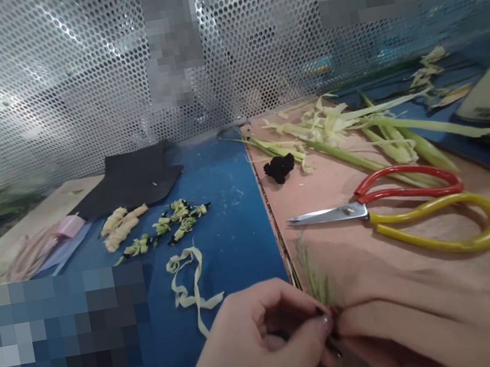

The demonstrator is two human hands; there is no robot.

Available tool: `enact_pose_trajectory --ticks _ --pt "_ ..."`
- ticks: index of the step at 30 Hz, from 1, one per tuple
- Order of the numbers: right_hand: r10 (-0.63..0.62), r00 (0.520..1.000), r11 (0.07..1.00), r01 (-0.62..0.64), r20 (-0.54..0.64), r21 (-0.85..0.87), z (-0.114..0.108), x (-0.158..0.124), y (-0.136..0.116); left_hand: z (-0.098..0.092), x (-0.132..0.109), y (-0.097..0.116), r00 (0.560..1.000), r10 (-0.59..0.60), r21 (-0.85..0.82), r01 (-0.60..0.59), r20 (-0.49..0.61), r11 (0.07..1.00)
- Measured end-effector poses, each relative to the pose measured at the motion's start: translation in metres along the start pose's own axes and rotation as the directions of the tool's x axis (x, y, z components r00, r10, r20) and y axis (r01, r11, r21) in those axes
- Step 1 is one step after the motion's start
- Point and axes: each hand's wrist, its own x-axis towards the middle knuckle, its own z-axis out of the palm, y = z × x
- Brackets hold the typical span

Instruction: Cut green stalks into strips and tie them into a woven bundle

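My left hand [262, 343] and my right hand [420, 329] meet at the bottom edge, fingers pinched together on a thin bundle of green leaf strips [317, 284]. The strips rise from between my fingertips onto the pink mat [332, 175]. A dark thin piece shows between the fingers of my left hand; I cannot make out what it is. Scissors [399, 204] with one red and one yellow handle lie shut on the mat just beyond my right hand.
Long green and pale leaves [358, 127] lie at the back right, with a small black lump [278, 167]. On the blue surface [226, 212] are a curled pale strip [190, 280], several small folded leaf pieces [162, 222] and a black sheet [135, 177]. A perforated metal screen [68, 81] stands behind.
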Motion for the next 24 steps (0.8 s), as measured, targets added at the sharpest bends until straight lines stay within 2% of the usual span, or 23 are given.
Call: enact_pose_trajectory --ticks 4,7,10,13,16,20,22,24 --pt "0.069 0.995 0.994 -0.075 0.072 0.081 0.0 0.004 0.002 0.0 -0.001 0.001 1.0 -0.008 0.028 0.008 0.001 1.0" --pt "0.107 0.992 0.986 -0.115 0.067 0.122 0.001 0.007 0.005 0.0 -0.002 0.0 1.0 0.007 0.035 -0.007 -0.004 0.999" --pt "0.093 0.993 0.985 -0.102 0.068 0.138 -0.002 0.011 0.006 0.001 -0.004 -0.001 0.999 0.032 0.055 -0.031 -0.021 0.998" --pt "0.049 0.994 0.987 -0.062 0.094 0.145 -0.008 0.013 0.004 0.0 -0.008 -0.002 0.99 0.14 0.204 -0.134 -0.014 0.97" --pt "-0.011 0.995 0.99 -0.004 0.101 0.143 -0.01 0.01 0.002 -0.004 -0.012 -0.002 0.934 0.349 0.421 -0.345 0.069 0.839" --pt "-0.079 0.994 0.993 0.071 0.082 0.1 -0.005 0.004 0.003 -0.009 -0.013 -0.003 0.799 0.57 0.531 -0.572 0.19 0.625" --pt "-0.086 0.994 0.994 0.081 0.072 0.069 -0.003 0.002 0.004 -0.009 -0.012 -0.005 0.764 0.616 0.526 -0.609 0.19 0.594" --pt "-0.081 0.995 0.996 0.079 0.06 0.038 -0.002 0.0 0.003 -0.008 -0.012 -0.007 0.766 0.62 0.493 -0.611 0.17 0.62"
